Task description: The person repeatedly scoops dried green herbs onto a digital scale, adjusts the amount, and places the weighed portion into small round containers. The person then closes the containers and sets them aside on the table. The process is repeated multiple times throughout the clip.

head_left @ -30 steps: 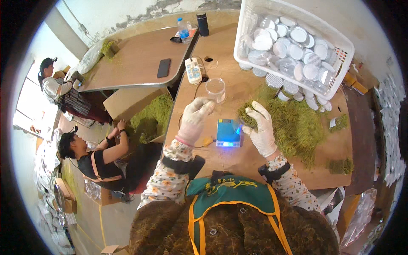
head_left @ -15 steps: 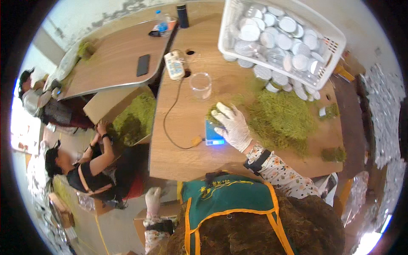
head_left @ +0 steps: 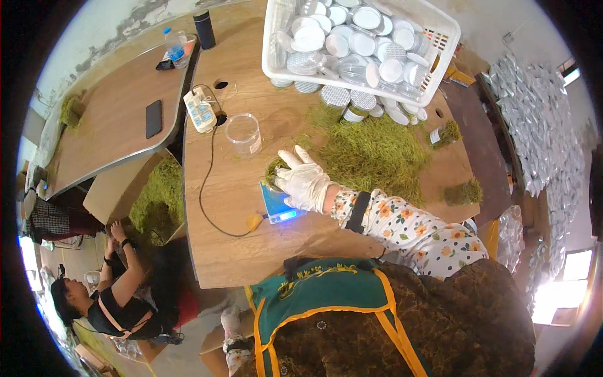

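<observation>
My right hand (head_left: 304, 183), in a white glove, is over a small blue scale (head_left: 274, 202) with a lit display. Its fingers curve around a round clear tub of green moss (head_left: 274, 171) on the scale; the palm hides much of the tub. Just right of the hand spreads a loose heap of green moss (head_left: 370, 157). My left hand (head_left: 231, 320), gloved too, hangs low beside the apron, away from the table. It is small and blurred, and its fingers do not show clearly.
A clear tub (head_left: 244, 133) stands beyond the scale, near a power strip (head_left: 200, 110) with a cable. At the back, a white basket (head_left: 433, 94) holds lidded clear tubs. Moss-filled tubs (head_left: 463, 192) sit at right. A co-worker (head_left: 119, 283) sits left by a moss-filled box (head_left: 113, 191).
The whole view has shifted, so the table and basket appear further left. My right hand stays at the tub on the scale. My left hand appears lower and more blurred.
</observation>
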A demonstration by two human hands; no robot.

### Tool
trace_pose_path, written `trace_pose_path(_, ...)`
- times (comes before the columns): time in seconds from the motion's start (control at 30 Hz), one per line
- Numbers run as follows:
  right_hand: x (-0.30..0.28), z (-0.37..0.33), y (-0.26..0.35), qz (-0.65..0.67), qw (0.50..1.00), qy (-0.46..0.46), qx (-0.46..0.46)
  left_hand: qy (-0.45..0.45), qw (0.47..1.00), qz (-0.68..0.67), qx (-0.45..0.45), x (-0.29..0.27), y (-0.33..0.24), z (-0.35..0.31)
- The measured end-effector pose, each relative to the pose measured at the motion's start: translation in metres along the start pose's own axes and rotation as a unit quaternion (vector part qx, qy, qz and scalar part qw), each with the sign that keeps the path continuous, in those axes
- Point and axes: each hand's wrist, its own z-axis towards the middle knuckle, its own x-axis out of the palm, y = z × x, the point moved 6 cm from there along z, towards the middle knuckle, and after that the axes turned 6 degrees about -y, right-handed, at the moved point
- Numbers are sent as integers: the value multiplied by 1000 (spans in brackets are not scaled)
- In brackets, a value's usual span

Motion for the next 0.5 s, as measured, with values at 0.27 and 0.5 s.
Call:
trace_pose_path(0.27, -24, -9, 1, 44, 998, -26, 42, -1, 998, 9, -65, -4, -40, 12)
trace_pose_path(0.5, -52, -68, -85, 156, 956, -231, 91, -36, 973, 217, 65, -18, 11, -6)
